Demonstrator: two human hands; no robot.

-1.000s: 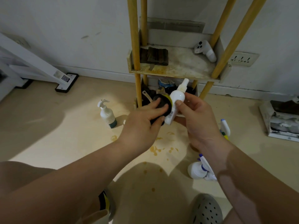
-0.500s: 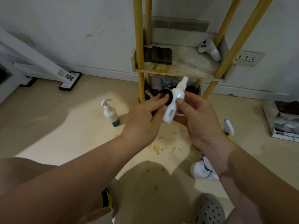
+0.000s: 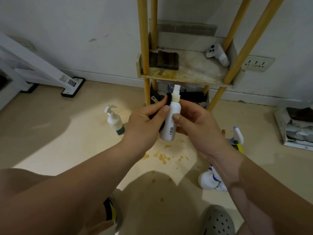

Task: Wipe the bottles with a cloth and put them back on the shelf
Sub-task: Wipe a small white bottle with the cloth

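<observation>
Now the white spray bottle (image 3: 171, 122) has been brought from a slant to nearly upright in front of the shelf (image 3: 191, 72) — it is gripped by the right hand (image 3: 198, 126), thumb curled across its label. The dark cloth (image 3: 168, 100) is pinched against its neck by the left hand (image 3: 145, 126). Wiping is judged underway — the bottle has not yet been returned.

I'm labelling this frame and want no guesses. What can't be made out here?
All in the head view:
- dark cloth: mostly hidden behind the left hand and the spray bottle held by the right hand.
- spray bottle's label text: too small to read.
- lower shelf's contents: shadowed, partly behind both hands.
- white floor bottle: partly covered by the right forearm.
</observation>
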